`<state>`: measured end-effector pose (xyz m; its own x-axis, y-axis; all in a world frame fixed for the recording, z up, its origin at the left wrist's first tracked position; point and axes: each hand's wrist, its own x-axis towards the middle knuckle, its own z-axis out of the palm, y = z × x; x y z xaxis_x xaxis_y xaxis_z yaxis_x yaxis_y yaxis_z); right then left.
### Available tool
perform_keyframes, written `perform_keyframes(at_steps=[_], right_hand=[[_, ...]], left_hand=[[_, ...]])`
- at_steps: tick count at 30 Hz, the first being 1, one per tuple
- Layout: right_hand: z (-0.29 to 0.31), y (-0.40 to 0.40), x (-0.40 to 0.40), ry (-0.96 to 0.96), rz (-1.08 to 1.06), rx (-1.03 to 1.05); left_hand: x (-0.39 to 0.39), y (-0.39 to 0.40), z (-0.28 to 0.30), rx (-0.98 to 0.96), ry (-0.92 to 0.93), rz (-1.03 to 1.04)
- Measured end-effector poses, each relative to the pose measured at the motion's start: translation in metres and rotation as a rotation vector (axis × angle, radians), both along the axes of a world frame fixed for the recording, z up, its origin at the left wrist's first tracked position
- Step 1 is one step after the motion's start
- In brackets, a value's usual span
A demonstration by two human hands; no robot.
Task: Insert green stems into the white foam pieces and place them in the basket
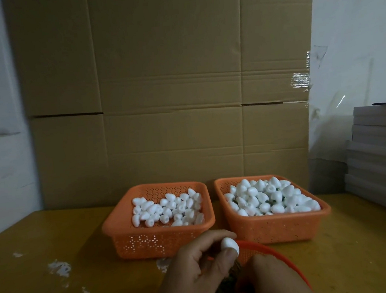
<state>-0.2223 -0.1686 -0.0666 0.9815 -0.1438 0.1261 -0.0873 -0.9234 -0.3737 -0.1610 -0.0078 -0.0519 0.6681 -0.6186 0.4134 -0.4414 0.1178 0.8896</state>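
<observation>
Pinching a white foam piece (229,245), the left hand (197,268) kept a curled grip before two orange baskets (160,241) of foam. The right hand (274,278) covered a nearer basket's rim (264,248), its grip unreadable. Cardboard (167,90) walled the scuffed yellow table (46,262).

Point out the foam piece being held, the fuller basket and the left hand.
foam piece (228,244): head view, on its white rounded top.
fuller basket (277,231): head view, on its orange front wall.
left hand (196,264): head view, on the back of the hand.
</observation>
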Motion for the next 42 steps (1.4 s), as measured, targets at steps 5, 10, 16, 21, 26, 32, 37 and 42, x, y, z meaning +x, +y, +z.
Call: perform_keyframes(at_steps=[5,10,16,21,26,32,37,42], right_hand=[[0.015,-0.002,0.002,-0.061,0.013,-0.049],[0.018,0.0,0.001,-0.145,0.026,0.036],[0.02,-0.002,-0.005,-0.307,0.079,0.16],[0.019,-0.001,-0.007,-0.362,0.063,0.348],[0.028,0.005,-0.01,-0.47,0.111,0.834],[0.029,0.01,-0.011,-0.546,0.217,1.028],[0.027,0.013,-0.011,-0.529,0.23,1.002],[0.028,0.015,-0.011,-0.517,0.25,0.932]], left_hand=[[0.008,-0.005,-0.004,-0.156,0.234,0.034],[0.002,-0.003,0.009,-0.337,0.439,-0.037],[0.0,-0.001,0.014,-0.375,0.622,-0.055],[-0.001,0.001,0.016,-0.346,0.697,-0.051],[0.0,0.003,0.016,-0.322,0.741,-0.018],[0.002,0.003,0.015,-0.313,0.751,0.004],[0.001,0.002,0.015,-0.313,0.726,0.027],[0.002,0.002,0.014,-0.294,0.679,0.029]])
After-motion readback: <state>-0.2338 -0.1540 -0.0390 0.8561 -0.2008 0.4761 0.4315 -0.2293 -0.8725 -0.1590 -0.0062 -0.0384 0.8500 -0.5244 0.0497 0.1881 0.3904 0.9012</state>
